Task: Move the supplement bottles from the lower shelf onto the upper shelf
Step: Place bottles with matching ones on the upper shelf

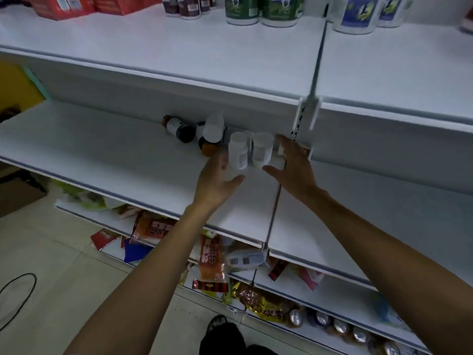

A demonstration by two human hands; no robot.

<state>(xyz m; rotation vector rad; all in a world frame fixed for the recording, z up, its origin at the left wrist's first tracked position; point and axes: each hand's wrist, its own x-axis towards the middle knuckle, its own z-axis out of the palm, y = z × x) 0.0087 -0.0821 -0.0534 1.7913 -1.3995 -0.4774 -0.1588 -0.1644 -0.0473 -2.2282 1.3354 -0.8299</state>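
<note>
Left hand (217, 183): thumb and fingers wrapped round the bottom of a white bottle (238, 152), so it's gripping. Can't tell if it's off the lower shelf (102, 149) yet.

Right hand (294, 172): spread, fingers straight, thumb out, cupped beside the second bottle (261, 149) and not closed on it. Something small and white sits in that gap, too hidden to identify.

Both white bottles are upright, just beside each other, next to the upright post (308, 108).

Behind and to the left, a heap of bottles on their sides: a dark one (179, 128), an orange-capped one (207, 147), more white caps. All still to move.

Advice:
- Close the right hand mid-body on the second bottle, not on the cap.
- Lift straight up before pulling out. Bottles are touching-close and a sideways drag will tip the neighbour.
- Clear the upper shelf (179, 55) front lip on the way up.
- Set down on the bare front area, clear of the green jars (258, 11) at the back.
- Take the lying ones after. They may roll.
</note>
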